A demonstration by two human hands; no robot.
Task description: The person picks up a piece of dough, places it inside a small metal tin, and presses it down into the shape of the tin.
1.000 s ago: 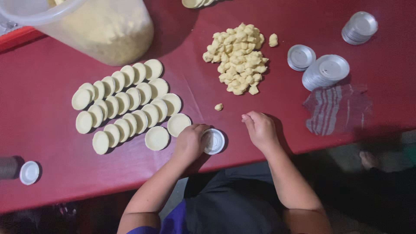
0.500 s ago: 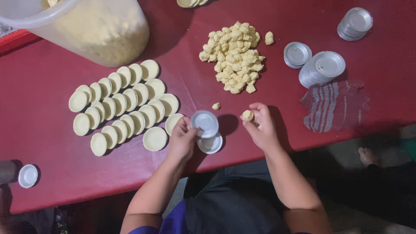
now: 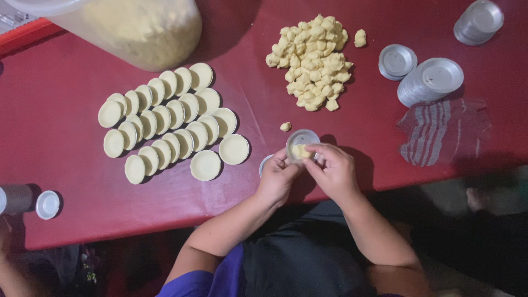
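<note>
Fingers (image 3: 314, 159) of both hands close together around a small round metal tart tin (image 3: 302, 144), which is held just above the near edge of the red table (image 3: 66, 231). A pale yellow lump of dough (image 3: 300, 150) sits inside the tin, filling only part of its shallow, shiny bowl, and the rim shows thin and silvery above the fingertips. The left hand (image 3: 276, 177) grips the tin from its left side, while the right hand (image 3: 334, 171) curls over it from the right, thumb pressing toward the dough. Just left of the tin, half hidden under the left hand, lies another tin (image 3: 265, 163). A single dough piece (image 3: 285, 126) rests just beyond the tin, and further beyond it is a heap of dough pieces (image 3: 312, 60). Well to the left of the tin stand rows of filled tart shells (image 3: 165, 118), overlapping. To the right and beyond are stacks of empty tins (image 3: 430, 81), and beyond the shells stands a clear tub (image 3: 132, 27) of dough.
</note>
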